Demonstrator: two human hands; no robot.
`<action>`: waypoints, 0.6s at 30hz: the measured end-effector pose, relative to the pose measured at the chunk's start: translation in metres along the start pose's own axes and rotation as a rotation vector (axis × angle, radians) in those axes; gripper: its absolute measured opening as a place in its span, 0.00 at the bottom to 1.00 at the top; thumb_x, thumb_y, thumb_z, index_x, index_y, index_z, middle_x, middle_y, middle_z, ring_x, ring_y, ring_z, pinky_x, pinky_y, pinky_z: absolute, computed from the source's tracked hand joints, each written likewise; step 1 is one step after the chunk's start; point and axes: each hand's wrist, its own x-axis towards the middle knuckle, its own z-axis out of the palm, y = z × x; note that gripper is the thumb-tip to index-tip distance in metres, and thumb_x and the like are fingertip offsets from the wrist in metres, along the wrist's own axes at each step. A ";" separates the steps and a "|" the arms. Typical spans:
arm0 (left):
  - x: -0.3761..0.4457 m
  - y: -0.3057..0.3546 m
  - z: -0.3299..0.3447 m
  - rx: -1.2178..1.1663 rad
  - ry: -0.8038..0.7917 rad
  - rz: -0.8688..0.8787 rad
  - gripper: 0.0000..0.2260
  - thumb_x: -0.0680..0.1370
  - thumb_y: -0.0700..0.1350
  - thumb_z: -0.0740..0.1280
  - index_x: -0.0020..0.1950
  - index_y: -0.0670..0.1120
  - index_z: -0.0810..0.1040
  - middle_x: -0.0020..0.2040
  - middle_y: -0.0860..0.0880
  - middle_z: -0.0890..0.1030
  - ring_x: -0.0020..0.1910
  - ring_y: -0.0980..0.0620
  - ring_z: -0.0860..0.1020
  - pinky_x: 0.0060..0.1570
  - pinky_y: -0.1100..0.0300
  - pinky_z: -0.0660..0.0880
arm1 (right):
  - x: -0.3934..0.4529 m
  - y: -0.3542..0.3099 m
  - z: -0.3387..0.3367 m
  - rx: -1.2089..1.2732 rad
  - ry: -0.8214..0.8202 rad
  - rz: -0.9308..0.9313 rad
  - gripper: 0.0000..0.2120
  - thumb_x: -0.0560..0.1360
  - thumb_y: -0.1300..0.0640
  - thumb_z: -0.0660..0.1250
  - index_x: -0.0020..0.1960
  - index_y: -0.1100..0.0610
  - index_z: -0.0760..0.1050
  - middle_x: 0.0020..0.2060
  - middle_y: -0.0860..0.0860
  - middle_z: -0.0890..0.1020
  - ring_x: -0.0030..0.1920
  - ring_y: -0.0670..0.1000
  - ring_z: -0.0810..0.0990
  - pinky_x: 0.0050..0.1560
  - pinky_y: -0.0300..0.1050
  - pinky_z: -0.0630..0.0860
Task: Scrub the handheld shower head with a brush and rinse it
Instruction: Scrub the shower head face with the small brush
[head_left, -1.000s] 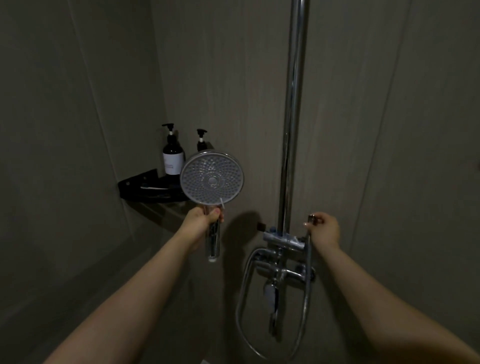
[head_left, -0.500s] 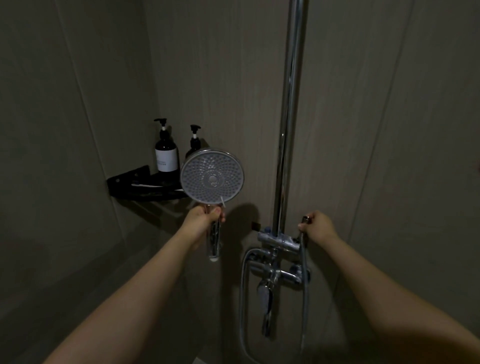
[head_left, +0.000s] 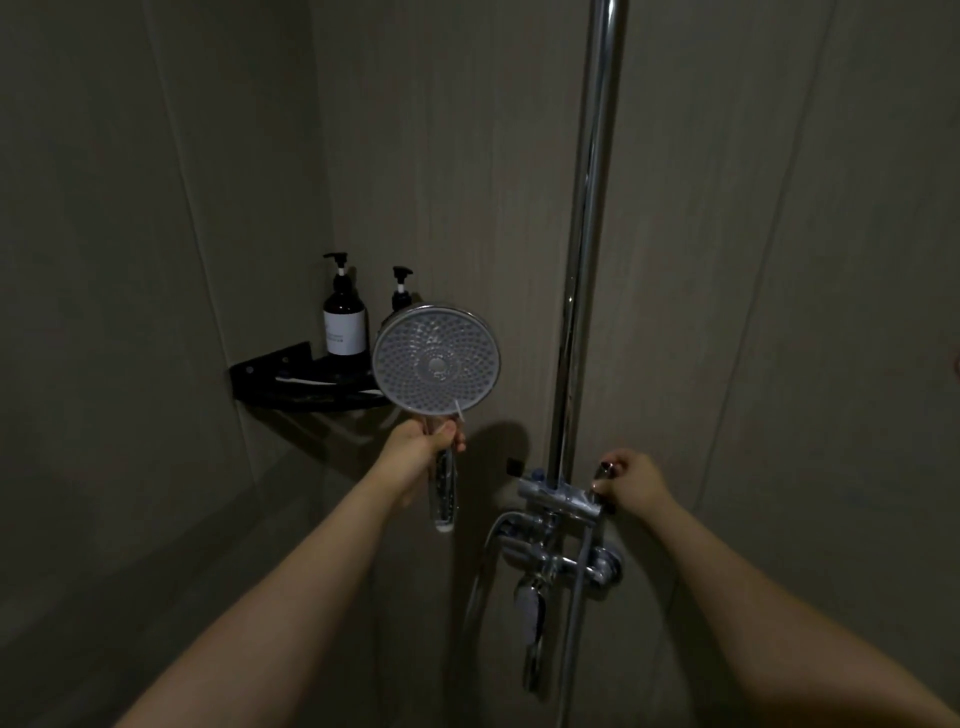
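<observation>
The round handheld shower head (head_left: 436, 361) is held upright with its nozzle face turned toward me. My left hand (head_left: 421, 441) is shut around the top of its clear handle, which hangs down below the fist. A thin white stick, possibly a small brush, pokes up between my fingers against the face; I cannot tell what it is. My right hand (head_left: 631, 480) grips a small chrome knob at the right end of the shower mixer (head_left: 558, 501). No water is flowing.
A chrome riser pipe (head_left: 589, 208) runs up the wall above the mixer, with a hose (head_left: 480, 582) and spout below. A black corner shelf (head_left: 280, 376) at left holds two dark pump bottles (head_left: 344, 317). The walls are dim grey tiles.
Both hands hold the same things as before. The view has shifted slightly, so the shelf and mixer sit a little differently in frame.
</observation>
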 end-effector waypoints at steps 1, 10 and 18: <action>-0.001 0.002 0.000 0.000 0.000 0.007 0.09 0.79 0.35 0.58 0.41 0.42 0.74 0.37 0.46 0.76 0.38 0.52 0.75 0.47 0.60 0.72 | -0.002 0.003 0.004 -0.035 0.001 -0.010 0.15 0.68 0.73 0.69 0.54 0.67 0.76 0.42 0.56 0.76 0.44 0.51 0.74 0.45 0.40 0.69; 0.001 0.002 0.000 -0.007 0.004 0.015 0.11 0.79 0.34 0.58 0.39 0.42 0.74 0.32 0.49 0.77 0.27 0.62 0.77 0.40 0.67 0.74 | -0.003 -0.005 0.008 -0.263 -0.019 0.002 0.10 0.69 0.66 0.71 0.50 0.67 0.80 0.39 0.58 0.80 0.40 0.49 0.76 0.23 0.30 0.65; -0.004 -0.001 0.000 0.043 -0.025 -0.005 0.10 0.79 0.35 0.58 0.40 0.42 0.74 0.36 0.46 0.76 0.35 0.55 0.76 0.47 0.59 0.72 | 0.003 -0.017 0.005 -0.516 -0.142 -0.028 0.10 0.73 0.62 0.68 0.53 0.66 0.77 0.51 0.61 0.81 0.49 0.56 0.80 0.43 0.39 0.70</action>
